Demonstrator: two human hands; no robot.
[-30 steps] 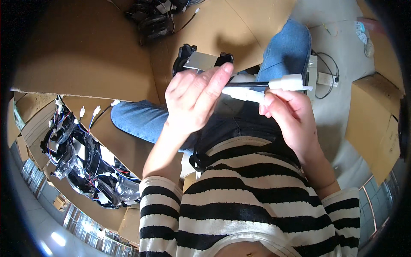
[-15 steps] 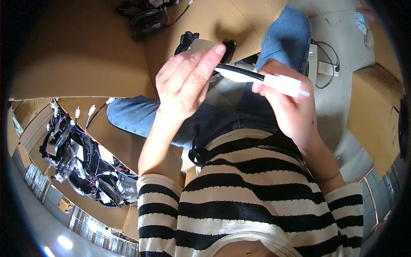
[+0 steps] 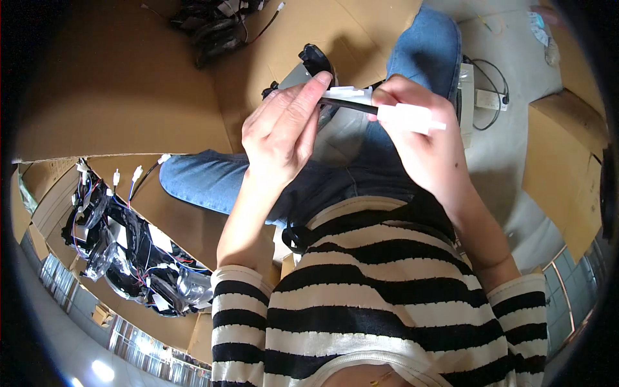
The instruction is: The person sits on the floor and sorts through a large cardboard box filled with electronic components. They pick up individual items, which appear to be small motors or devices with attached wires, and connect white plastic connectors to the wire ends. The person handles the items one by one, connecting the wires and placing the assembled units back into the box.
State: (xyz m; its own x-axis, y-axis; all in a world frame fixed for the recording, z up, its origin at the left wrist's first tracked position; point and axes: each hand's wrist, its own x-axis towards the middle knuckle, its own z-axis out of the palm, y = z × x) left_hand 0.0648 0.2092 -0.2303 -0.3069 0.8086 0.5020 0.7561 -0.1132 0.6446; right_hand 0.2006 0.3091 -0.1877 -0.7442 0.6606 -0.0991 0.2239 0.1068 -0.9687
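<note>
Both my hands are raised over my lap around a black cable [image 3: 348, 104] that ends in a white plug connector [image 3: 407, 119]. My left hand [image 3: 277, 132] is closed on the cable, its thumb pointing up and to the right. At the other end, my right hand [image 3: 433, 151] has its fingers curled in at the connector. A flat white strip [image 3: 350, 95] runs just above the cable between the hands; whether it is fixed to the cable, I cannot tell. Beyond my left hand a black curved part [image 3: 316, 59] shows, mostly covered by the fingers.
At left, a cardboard box [image 3: 161, 222] holds tangled black parts [image 3: 132, 251] with wires and white connectors. More black parts [image 3: 216, 26] lie on cardboard at the far side. A white power strip [image 3: 491, 100] with a black cord is on the floor to the right, near another cardboard box [image 3: 561, 168].
My right hand and the connector have shifted slightly left and up. The white strip now lies above the cable instead of below it, and the black part behind has turned.
</note>
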